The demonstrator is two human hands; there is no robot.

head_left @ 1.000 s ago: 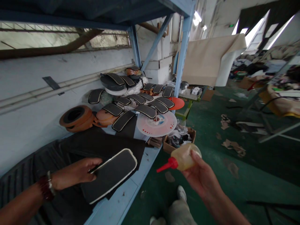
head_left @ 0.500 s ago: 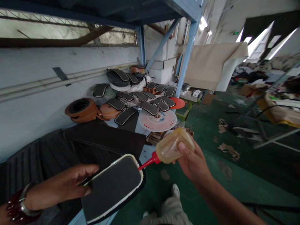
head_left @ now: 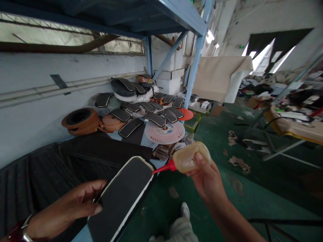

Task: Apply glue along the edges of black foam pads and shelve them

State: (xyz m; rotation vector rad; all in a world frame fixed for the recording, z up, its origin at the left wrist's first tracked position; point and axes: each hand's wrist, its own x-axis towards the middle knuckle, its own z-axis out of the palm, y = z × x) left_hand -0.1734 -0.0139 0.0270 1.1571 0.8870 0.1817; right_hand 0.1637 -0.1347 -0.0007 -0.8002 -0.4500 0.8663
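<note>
My left hand (head_left: 75, 201) pinches the left edge of a long black panel (head_left: 123, 198) with rounded far corners. A pale, wet-looking line runs along the panel's border. In my right hand (head_left: 208, 176) is a squeeze bottle (head_left: 191, 156) of yellowish liquid, lying tilted with its red nozzle (head_left: 164, 166) pointing left. The nozzle's tip is at the panel's far right corner, on or just over the pale line. The panel's near end runs out of view at the bottom.
Several similar black panels (head_left: 131, 127) with pale borders rest on the table beyond, among brown tape rolls (head_left: 80, 120) and a translucent disc (head_left: 165, 131). Black material (head_left: 75, 151) covers the near left. A blue rack post (head_left: 193, 72) rises ahead; scraps (head_left: 239, 164) lie on the green floor.
The panel has turned so its far end points more away from me. The nozzle tip has moved slightly up and right, staying at the far right corner. The whole view has shifted a little.
</note>
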